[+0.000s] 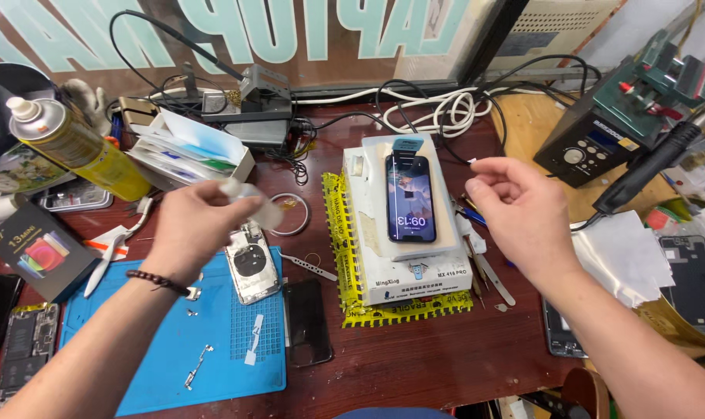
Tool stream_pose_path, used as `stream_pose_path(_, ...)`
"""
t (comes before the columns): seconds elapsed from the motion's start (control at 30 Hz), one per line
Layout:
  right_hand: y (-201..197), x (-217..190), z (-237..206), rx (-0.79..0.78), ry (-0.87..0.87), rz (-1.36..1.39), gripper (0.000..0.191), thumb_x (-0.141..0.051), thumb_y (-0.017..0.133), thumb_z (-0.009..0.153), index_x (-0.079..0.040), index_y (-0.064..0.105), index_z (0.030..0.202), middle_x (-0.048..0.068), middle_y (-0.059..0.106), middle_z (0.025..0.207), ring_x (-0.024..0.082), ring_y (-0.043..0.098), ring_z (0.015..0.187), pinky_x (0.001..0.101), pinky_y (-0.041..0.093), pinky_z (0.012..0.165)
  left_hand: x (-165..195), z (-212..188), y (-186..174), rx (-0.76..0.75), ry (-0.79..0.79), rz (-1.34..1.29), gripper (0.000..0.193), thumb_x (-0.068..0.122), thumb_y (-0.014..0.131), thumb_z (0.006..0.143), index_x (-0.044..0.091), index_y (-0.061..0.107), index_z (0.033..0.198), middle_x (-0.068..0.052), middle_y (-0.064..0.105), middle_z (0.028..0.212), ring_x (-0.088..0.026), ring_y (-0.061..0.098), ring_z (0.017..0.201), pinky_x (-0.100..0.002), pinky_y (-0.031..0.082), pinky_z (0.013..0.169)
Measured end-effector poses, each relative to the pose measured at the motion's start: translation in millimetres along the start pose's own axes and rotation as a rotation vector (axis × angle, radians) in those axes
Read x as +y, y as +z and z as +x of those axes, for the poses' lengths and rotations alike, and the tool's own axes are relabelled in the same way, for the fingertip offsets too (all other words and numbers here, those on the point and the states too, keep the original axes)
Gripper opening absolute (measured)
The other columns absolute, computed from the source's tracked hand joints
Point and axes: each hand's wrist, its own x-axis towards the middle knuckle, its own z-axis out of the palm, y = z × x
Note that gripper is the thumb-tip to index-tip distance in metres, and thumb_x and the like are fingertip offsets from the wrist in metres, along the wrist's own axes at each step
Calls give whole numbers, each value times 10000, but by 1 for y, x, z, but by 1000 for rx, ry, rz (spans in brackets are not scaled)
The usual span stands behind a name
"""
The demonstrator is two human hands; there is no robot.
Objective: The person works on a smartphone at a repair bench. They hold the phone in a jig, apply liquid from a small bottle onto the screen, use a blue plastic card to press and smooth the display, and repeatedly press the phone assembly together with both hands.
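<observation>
Step in hand, as judged: a small whitish strip (247,194), blurred and of uncertain kind, is held up over the work; it looks like a film or adhesive piece being readied for one of the phones.

Left hand (193,225): raised at centre-left, fingers closed in a pinch on the strip.

Right hand (515,209): raised right of centre, fingers loosely curled, thumb against forefinger; whether it holds anything cannot be told.

The lit phone (410,198) lies face up on a white box-shaped heating station (403,271) between the two hands, slightly farther off, touching neither. An opened phone back (251,264) lies on the blue mat (135,349) just below the left hand.

The next move would call for a steady pinch and careful alignment.
</observation>
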Motion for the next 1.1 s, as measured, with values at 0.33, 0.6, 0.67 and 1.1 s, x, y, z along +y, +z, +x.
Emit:
stream_pose_path(0.33, 35, -47, -12, -159, -165, 175, 417, -158, 770, 876, -60, 649, 1263, 64, 772, 1106, 118, 741, 1012, 288, 609, 817, 118, -38, 128, -267, 50, -303, 520, 428, 843, 725, -42, 759, 930, -53, 742, 757, -90, 657, 600, -261, 524, 506)
stream_pose_path(0.6, 13, -1, 25, -49, -124, -235, 379, -247, 781, 800, -68, 738, 1131, 122, 778, 961, 215, 766, 867, 348, 595, 786, 116, -58, 162, 17, 187, 461, 741, 548, 847, 693, -14, 599, 1108, -225, 617, 1125, -393, 626, 1098, -502, 539, 898)
stream_pose_path(0.67, 12, 6, 32, -68, -132, -308, 374, -261, 777, 785, -78, 749, 1110, 135, 774, 964, 249, 763, 863, 366, 590, 783, 117, -59, 170, 22, 187, 506, 777, 551, 867, 686, -29, 575, 1112, -227, 598, 1124, -393, 620, 1097, -495, 542, 890)
stream_pose_path(1.1, 36, 1, 53, -105, -106, -395, 371, -306, 784, 730, -103, 769, 1041, 139, 770, 994, 328, 738, 915, 428, 571, 805, 114, -52, 178, 26, 123, 533, 717, 387, 858, 683, -12, 513, 1168, -223, 574, 1164, -402, 627, 1109, -494, 562, 880)
